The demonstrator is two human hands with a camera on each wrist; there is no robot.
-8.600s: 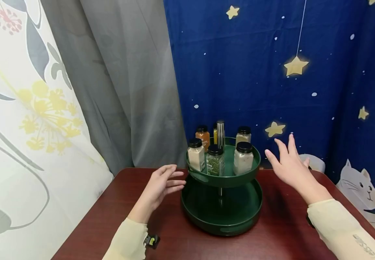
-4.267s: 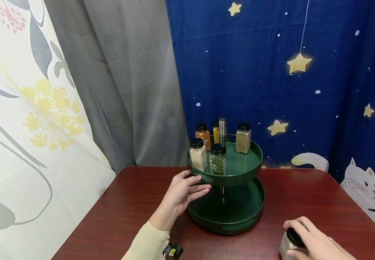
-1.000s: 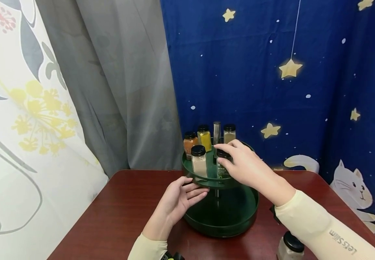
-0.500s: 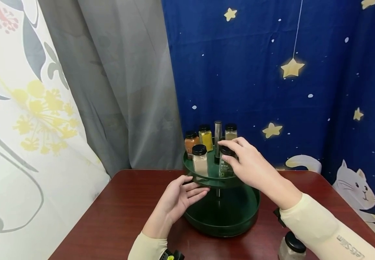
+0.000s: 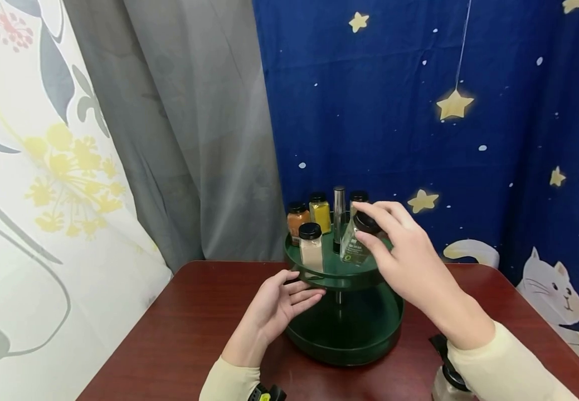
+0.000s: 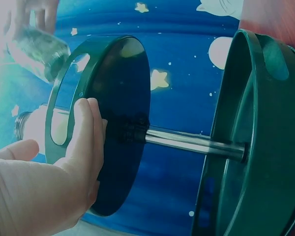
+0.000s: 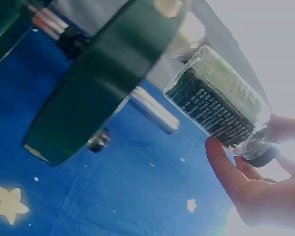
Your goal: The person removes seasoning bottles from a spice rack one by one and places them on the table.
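My right hand (image 5: 412, 256) grips a clear spice jar (image 5: 353, 245) with green contents by its black lid. The jar tilts above the upper tray of a green two-tier turntable (image 5: 339, 283); its printed label and glass base show in the right wrist view, clear of the tray. My left hand (image 5: 281, 306) lies at the upper tray's left front, its fingers straight and reaching under the tray. In the left wrist view these fingers (image 6: 83, 123) rest along the tray's wall and underside, beside the slot handle, with the thumb apart from them.
On the upper tray stand a pale powder jar (image 5: 311, 250), an orange jar (image 5: 296, 220), a yellow jar (image 5: 320, 214) and a partly hidden jar behind my right hand. A metal post (image 5: 339, 217) rises mid-tray. Another black-lidded jar (image 5: 447, 387) stands at the table's front right.
Earlier, the right hand set a pale jar down on the table at the right. It then took the green herb jar's lid, and now that jar is lifted and tilted. The tray has turned.
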